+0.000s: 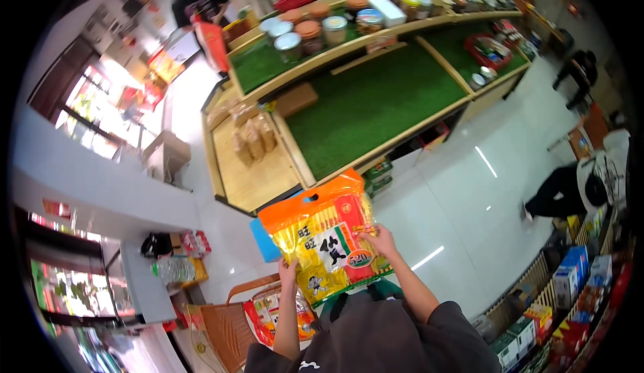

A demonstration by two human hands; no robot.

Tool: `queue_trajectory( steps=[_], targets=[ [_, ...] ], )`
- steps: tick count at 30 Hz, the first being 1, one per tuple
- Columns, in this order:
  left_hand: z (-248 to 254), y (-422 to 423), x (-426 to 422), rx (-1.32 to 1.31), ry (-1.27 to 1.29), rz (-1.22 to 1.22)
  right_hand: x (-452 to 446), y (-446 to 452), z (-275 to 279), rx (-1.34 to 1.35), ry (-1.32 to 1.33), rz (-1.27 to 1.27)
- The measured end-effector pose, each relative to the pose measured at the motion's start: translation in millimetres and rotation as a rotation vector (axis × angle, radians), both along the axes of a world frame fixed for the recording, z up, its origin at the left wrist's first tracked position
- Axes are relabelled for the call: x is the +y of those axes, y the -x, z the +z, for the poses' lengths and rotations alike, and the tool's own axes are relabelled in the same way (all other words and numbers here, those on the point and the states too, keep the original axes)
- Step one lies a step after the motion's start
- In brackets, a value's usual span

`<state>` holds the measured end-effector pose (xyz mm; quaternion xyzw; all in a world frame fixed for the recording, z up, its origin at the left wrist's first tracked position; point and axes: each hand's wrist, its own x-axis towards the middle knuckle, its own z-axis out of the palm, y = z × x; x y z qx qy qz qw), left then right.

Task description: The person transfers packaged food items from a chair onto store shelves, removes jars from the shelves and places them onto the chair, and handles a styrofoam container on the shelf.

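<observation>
A large orange-and-yellow bag of rice crackers (329,249), with a cut-out handle at its top, is held up in front of my body. My left hand (288,274) is closed on the bag's left edge. At the right part of its front, my right hand (380,240) is closed, with what looks like a small red-and-yellow packet (365,229) pinched in the fingers. Whether those fingers also grip the big bag is unclear. Below my left forearm, another red-and-orange bag (265,316) lies on a wicker chair (218,329).
Ahead stands a wooden display stand (382,162) with green lining, carrying jars (308,34) and bagged food (253,138). Shelves of boxed goods (570,276) are at right. A person (580,185) is at the right, others are farther back. Bottled water (174,270) sits at left.
</observation>
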<state>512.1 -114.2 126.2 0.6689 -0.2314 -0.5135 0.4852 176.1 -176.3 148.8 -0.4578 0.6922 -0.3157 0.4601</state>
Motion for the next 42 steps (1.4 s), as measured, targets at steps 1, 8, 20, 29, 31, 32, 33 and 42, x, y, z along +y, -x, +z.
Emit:
queue_trajectory(
  steps=[1, 8, 20, 29, 31, 32, 33, 42],
  targets=[
    [12.9, 16.7, -20.0, -0.019, -0.027, -0.074, 4.0, 18.0, 11.3, 0.008, 0.036, -0.062],
    [28.7, 135.8, -122.5, 0.041, 0.078, -0.361, 22.0, 119.7, 32.0, -0.160, 0.014, -0.437],
    [53.8, 228.4, -218.6, 0.143, 0.157, -0.493, -23.6, 209.8, 47.3, -0.346, 0.214, -0.463],
    [21.1, 243.1, -299.8, 0.247, 0.113, -0.369, -168.7, 238.6, 32.8, -0.271, 0.135, -0.342],
    [15.9, 244.5, -313.4, 0.295, 0.080, -0.286, -198.3, 238.6, 35.1, -0.232, 0.132, -0.322],
    [10.8, 245.1, -319.0, 0.281, 0.061, -0.257, -210.3, 240.6, 37.0, -0.197, 0.123, -0.295],
    [8.9, 247.3, -324.2, 0.306, 0.055, -0.237, -220.6, 242.2, 39.9, -0.185, 0.131, -0.306],
    [28.6, 287.8, -375.4, 0.387, 0.044, -0.436, -256.8, 293.2, 31.6, -0.102, 0.173, -0.419]
  ],
)
